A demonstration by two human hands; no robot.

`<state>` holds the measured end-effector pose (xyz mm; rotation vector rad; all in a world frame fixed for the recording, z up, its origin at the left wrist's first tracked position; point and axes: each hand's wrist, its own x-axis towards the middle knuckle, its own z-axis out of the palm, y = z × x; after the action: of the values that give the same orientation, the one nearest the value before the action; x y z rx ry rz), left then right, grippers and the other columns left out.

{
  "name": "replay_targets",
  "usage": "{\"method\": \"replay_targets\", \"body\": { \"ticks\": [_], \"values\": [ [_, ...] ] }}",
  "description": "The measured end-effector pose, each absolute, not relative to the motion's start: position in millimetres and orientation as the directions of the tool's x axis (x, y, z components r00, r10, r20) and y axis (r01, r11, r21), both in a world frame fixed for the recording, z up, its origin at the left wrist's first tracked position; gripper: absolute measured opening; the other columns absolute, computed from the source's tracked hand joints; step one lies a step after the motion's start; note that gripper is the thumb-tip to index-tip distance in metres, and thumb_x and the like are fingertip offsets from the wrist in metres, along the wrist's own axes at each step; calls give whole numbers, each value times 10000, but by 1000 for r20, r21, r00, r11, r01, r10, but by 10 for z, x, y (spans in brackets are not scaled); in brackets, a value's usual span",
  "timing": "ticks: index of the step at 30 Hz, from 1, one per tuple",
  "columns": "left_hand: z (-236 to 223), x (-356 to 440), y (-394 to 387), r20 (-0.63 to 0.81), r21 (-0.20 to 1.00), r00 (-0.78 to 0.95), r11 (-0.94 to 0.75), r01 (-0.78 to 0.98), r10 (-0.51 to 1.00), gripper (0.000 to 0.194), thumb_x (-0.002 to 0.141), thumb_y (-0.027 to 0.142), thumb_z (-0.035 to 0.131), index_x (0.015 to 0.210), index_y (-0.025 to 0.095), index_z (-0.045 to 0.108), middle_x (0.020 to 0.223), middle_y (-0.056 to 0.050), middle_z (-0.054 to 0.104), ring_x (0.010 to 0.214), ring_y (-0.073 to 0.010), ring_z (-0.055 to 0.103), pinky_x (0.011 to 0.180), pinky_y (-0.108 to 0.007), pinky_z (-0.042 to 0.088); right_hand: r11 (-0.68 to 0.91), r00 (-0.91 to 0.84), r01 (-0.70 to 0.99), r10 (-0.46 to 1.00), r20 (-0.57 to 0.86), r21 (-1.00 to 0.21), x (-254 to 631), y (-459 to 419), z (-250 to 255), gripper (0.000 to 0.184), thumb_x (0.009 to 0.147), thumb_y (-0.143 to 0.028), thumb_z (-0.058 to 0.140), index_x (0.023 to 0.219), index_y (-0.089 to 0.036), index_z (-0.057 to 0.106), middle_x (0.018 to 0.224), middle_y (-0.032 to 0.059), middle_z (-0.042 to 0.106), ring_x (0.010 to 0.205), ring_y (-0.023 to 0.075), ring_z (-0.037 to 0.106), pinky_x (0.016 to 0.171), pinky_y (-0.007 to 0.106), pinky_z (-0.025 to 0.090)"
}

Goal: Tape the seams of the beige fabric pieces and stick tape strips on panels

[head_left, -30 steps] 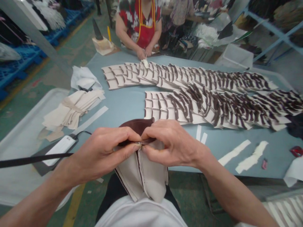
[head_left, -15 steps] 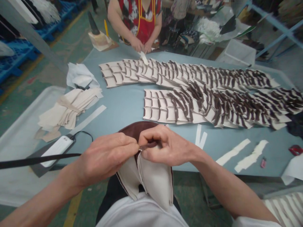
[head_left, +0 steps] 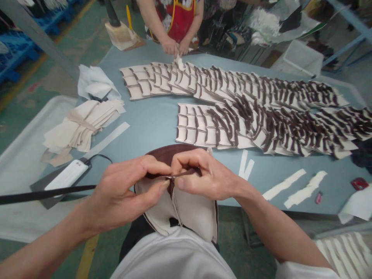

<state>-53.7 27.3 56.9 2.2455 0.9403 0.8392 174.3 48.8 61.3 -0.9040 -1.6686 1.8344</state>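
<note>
Two near-closed pinches: left hand (head_left: 123, 192), right hand (head_left: 207, 174) gripping cream-brown piece (head_left: 196, 213).

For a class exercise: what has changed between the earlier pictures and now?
Since the middle picture, the left hand has turned, showing its thumb. Since the first, the two-tone piece has spread wider at its lower end. The right hand still pinches its upper edge; the nearer row of pieces lies as before.
</note>
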Motion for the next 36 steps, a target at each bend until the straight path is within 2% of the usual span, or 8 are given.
{"method": "replay_targets", "body": {
  "ticks": [4,8,15,21,25,28,33,36],
  "values": [
    [572,-589,305,299,669,650,-639,379,698,187,990,120,602,1115,240,670,908,5,797,759,-127,743,732,-192,545,1,-626,280,759,-182,-960,1728,441,667,82,697,-158,615,665,-188,545,612,-89,408,590,72,353,545,217,275],
    [553,-630,360,304,644,702,-682,346,644,167,1013,111,557,1027,227,676,863,-10,789,743,-141,738,736,-211,551,41,-615,318,770,-173,-947,1713,428,658,63,714,-158,608,692,-185,555,618,-86,429,595,70,361,555,222,270],
    [470,-678,391,433,423,737,-839,343,519,275,1017,71,542,1129,271,695,939,-29,825,791,-153,749,662,-234,512,-267,-724,161,623,-298,-950,1772,551,625,95,735,-222,692,744,-168,615,641,-81,492,574,62,365,509,204,280],
    [579,-632,403,284,618,696,-681,393,659,152,1015,173,576,1075,238,700,874,-10,818,742,-153,773,770,-219,571,-332,-712,93,637,-295,-939,1755,529,679,113,740,-196,672,715,-182,563,593,-109,404,543,51,301,486,206,228],
    [753,-565,505,168,621,753,-662,420,636,287,985,161,557,1211,252,710,992,-10,832,764,-164,764,696,-231,531,-320,-715,123,627,-307,-939,1753,561,632,262,776,-267,723,675,-192,493,630,-96,393,586,56,302,516,216,232],
    [844,-504,594,114,617,801,-674,406,587,274,935,134,526,1076,234,738,858,-7,800,641,-162,692,580,-274,453,-342,-743,169,571,-348,-924,1774,604,585,322,815,-357,732,703,-201,474,656,-92,391,597,63,301,525,223,239],
    [853,-470,678,14,591,804,-653,473,595,158,888,179,525,868,256,662,637,30,674,524,-160,573,513,-307,344,-6,-715,341,648,-263,-940,1794,587,613,205,876,-291,639,739,-197,519,702,-67,457,655,93,382,603,249,293],
    [817,-483,682,16,567,790,-656,498,613,117,849,172,529,815,259,599,576,43,592,467,-144,484,483,-313,286,311,-656,517,743,-135,-798,1759,535,661,112,871,-199,613,760,-186,602,754,-18,616,718,127,491,684,283,321]
  ]
}}
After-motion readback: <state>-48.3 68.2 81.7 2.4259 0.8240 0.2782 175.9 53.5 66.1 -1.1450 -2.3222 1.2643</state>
